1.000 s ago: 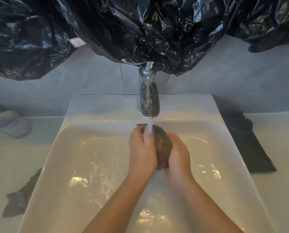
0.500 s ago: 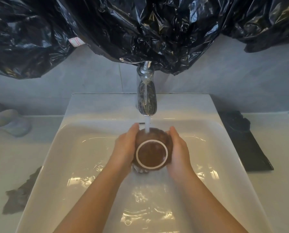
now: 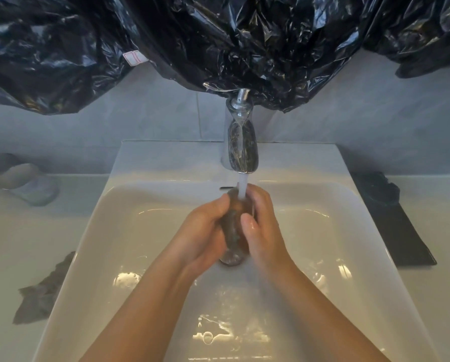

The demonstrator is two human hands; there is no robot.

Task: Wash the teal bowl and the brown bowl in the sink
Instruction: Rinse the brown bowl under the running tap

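The brown bowl [image 3: 233, 232] is turned on edge between both hands, over the middle of the white sink [image 3: 108, 231]. My left hand [image 3: 205, 231] grips it from the left. From the right, my right hand [image 3: 263, 226] holds it, fingers curled over its top. Water runs from the chrome faucet [image 3: 240, 142] onto the bowl and my right fingers. Most of the bowl is hidden by the hands. A pale teal bowl [image 3: 22, 182] lies tipped on the counter at the far left.
Black plastic sheeting [image 3: 218, 43] hangs over the wall above the faucet. A dark cloth [image 3: 391, 220] lies on the counter right of the sink. A grey rag [image 3: 43, 291] lies on the counter at the sink's left edge. Water pools in the basin.
Half a second ago the bowl's underside with its pale ring faced me; now it is turned on edge and both hands have closed round it.
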